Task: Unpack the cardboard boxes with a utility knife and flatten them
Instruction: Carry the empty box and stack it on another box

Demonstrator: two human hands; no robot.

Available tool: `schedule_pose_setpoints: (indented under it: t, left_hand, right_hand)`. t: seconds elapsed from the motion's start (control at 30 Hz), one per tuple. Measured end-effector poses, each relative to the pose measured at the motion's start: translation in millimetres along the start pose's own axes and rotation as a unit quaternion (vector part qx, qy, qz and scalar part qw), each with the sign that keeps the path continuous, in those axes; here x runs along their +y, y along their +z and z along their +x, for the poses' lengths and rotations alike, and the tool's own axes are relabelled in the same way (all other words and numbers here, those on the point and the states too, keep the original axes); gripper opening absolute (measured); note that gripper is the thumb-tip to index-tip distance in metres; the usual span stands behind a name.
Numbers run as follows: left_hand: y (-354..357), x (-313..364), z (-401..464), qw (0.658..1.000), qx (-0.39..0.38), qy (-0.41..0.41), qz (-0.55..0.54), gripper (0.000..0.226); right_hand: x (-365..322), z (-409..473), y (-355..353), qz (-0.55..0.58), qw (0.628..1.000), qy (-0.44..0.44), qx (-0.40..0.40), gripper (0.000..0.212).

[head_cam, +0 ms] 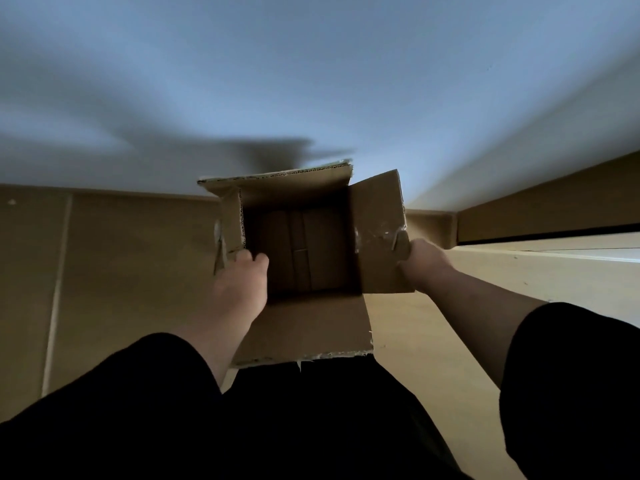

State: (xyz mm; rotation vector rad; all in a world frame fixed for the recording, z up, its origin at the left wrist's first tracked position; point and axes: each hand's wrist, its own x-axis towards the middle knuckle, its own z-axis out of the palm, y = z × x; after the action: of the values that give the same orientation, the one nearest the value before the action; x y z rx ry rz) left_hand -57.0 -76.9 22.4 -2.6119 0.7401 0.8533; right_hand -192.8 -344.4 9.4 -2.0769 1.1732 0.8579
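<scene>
Both hands hold the opened cardboard box (301, 251) up off the floor, left hand (242, 282) gripping its left wall, right hand (420, 259) pinching the right flap, probably to check it is empty.

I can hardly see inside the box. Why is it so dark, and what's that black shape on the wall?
Head view: dim light leaves the inside of the cardboard box shadowy; the black shape is the box's blurry shadow on the wall; wide-angle lens bends edges.
</scene>
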Motion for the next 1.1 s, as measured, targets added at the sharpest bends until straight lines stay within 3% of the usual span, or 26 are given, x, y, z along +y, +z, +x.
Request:
schedule_pose_setpoints:
  t: [0.13,0.2,0.3,0.4,0.67,0.93,1.1]
  left_hand:
    - [0,-33,-6,0.981,0.043,-0.121,-0.143,0.057]
    - [2,-48,-9,0.979,0.026,-0.125,-0.157,0.067]
    - [6,-65,-11,0.984,-0.002,-0.088,-0.154,0.058]
    - [9,-72,-15,0.985,0.001,-0.046,-0.164,0.054]
    - [0,-59,-52,0.98,0.009,0.093,-0.176,0.055]
    - [10,23,-89,0.956,0.037,0.244,-0.157,0.055]
    - [33,83,-106,0.951,0.012,0.266,-0.158,0.057]
  right_hand:
    - [-5,-14,0,-0.032,0.999,-0.008,0.001,0.018]
    - [-6,-22,3,-0.041,0.999,-0.003,0.009,0.015]
    - [-10,-39,11,-0.04,0.999,0.007,0.031,0.008]
    - [-12,-61,22,-0.015,0.998,0.023,0.058,0.018]
    - [17,-149,53,0.035,0.988,0.099,0.113,0.008]
    - [119,-213,68,0.066,0.961,0.208,0.172,0.01]
    - [195,-206,75,0.07,0.955,0.216,0.192,0.007]
